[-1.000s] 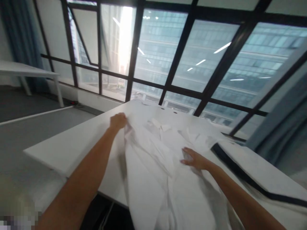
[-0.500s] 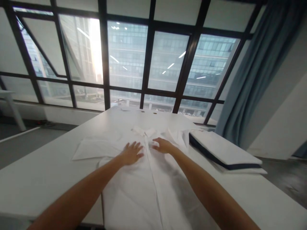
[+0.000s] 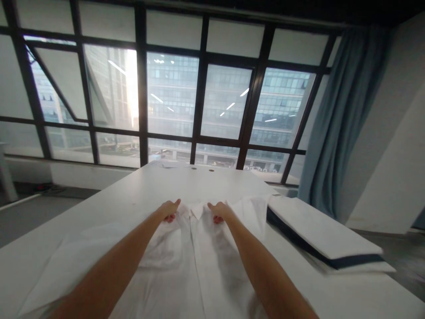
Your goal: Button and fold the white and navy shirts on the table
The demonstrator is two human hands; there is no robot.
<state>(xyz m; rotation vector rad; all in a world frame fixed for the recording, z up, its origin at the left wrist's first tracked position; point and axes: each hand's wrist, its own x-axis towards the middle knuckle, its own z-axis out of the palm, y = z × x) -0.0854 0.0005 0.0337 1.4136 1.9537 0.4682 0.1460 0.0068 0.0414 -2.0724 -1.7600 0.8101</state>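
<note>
A white collared shirt (image 3: 195, 257) is laid out front up on the white table, its collar (image 3: 195, 210) toward the window and its front placket running down to me. My left hand (image 3: 170, 210) is closed on the cloth at the shoulder left of the collar, thumb stretched out. On the other side of the collar, my right hand (image 3: 218, 211) grips the opposite shoulder in the same way. Creases run through the cloth below both hands. One sleeve (image 3: 76, 248) spreads out to the left, partly behind my left forearm.
To the right on the white table (image 3: 332, 292) lies a folded white stack with a dark blue band (image 3: 325, 230). Beyond the table stand dark-framed windows (image 3: 226, 102), one tilted open at left. A blue curtain (image 3: 338, 133) hangs at the right.
Both hands were spread on the shirt front below the collar. Now they are at its shoulders with fingers closed on the cloth. The shirt has shifted toward me, and the view has tilted up.
</note>
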